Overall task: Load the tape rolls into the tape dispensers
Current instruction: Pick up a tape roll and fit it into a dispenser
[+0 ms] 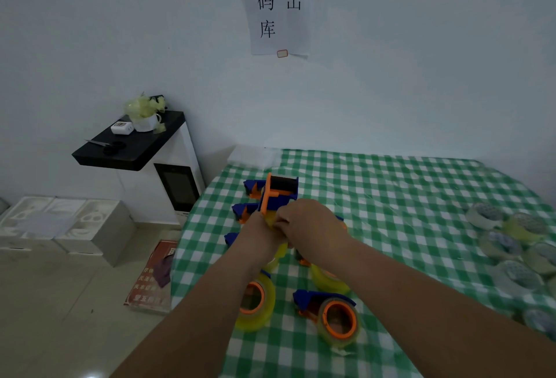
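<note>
Holding a blue-orange tape dispenser, both hands' grip curls around it.

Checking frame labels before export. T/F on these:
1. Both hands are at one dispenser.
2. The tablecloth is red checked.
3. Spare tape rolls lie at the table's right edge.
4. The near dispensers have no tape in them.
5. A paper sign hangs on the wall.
1. True. The left hand and right hand meet at the dispenser that is being loaded.
2. False. The tablecloth is green and white checked.
3. True. Spare rolls lie there in a cluster.
4. False. The near dispensers already hold yellowish tape on orange hubs.
5. True. The sign bears black characters.
</note>
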